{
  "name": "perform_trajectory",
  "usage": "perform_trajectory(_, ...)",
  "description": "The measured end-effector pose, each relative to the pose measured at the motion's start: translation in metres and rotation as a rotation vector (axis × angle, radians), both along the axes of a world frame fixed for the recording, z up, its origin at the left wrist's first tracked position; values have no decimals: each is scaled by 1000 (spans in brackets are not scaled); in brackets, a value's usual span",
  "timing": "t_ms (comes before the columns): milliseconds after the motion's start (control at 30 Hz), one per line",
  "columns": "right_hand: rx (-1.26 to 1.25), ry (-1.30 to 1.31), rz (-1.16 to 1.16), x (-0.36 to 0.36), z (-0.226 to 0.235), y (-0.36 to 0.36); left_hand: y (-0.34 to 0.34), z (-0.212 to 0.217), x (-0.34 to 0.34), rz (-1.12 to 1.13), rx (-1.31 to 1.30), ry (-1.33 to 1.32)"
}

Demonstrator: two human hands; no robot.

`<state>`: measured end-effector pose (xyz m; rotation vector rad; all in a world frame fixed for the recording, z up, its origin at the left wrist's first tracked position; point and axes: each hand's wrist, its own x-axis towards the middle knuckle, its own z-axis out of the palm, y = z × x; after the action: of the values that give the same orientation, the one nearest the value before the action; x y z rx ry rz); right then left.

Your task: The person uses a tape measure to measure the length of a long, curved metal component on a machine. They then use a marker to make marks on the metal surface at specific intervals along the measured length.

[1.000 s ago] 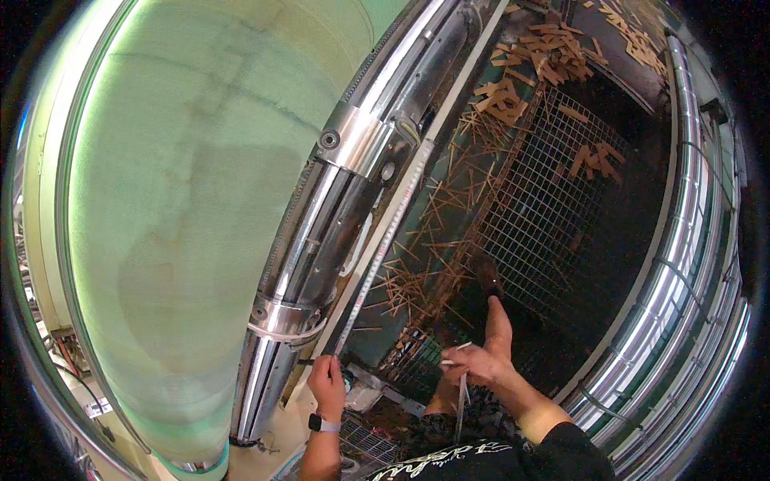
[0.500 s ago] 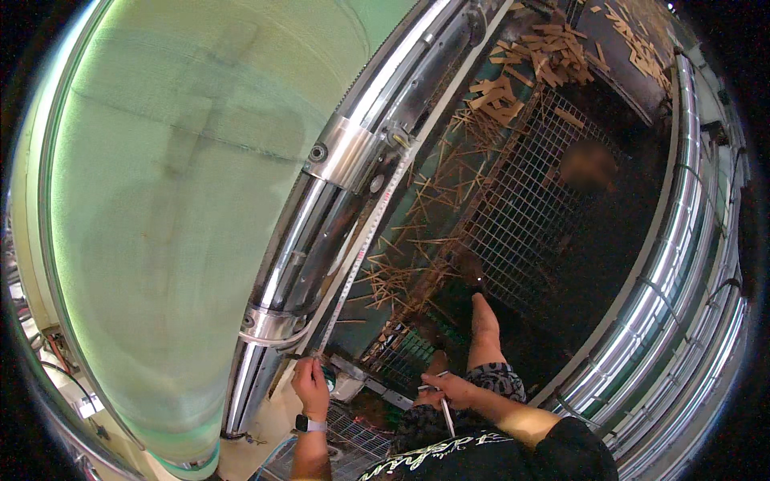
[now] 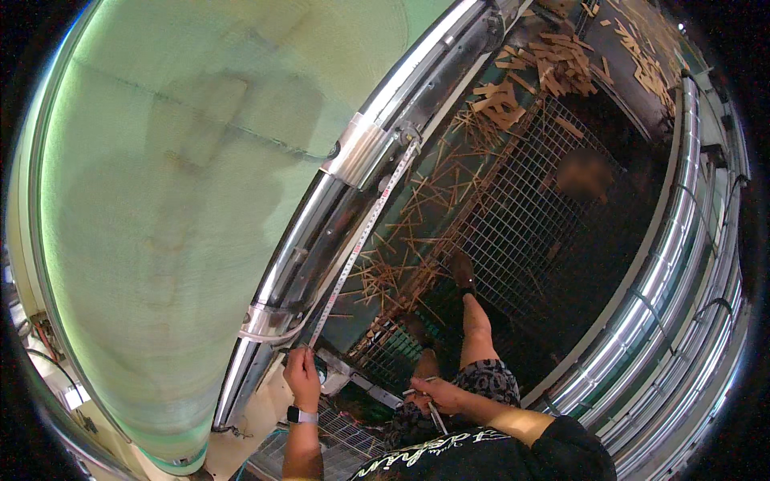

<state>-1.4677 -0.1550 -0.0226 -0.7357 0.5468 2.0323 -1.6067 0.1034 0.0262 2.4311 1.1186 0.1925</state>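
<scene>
Bright, sharp centre (glare on steel), dark fisheye-bent rim.

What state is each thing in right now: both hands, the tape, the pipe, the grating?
Left hand: pinching the tape's near end.
Right hand: closed on a thin pen-like tool.
Measuring tape: extended, laid along the pipe.
Insulated metal pipe: lying along the walkway, banded.
Metal grating: littered with wood scraps.
Smartwatch: on the left wrist.

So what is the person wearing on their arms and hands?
Both hands are bare, no gloves. The left hand has a dark smartwatch on its wrist. The right hand leads back to a bare forearm and a short black sleeve.
</scene>
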Motion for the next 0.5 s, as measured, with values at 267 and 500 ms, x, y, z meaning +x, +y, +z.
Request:
perform_trajectory(267, 119, 5, -79, -16, -4, -9, 13, -9, 4, 36, -3, 47)
perform_trajectory(500, 276, -193, 141, 13, 18, -13, 12, -17, -29, 194, 67, 37)
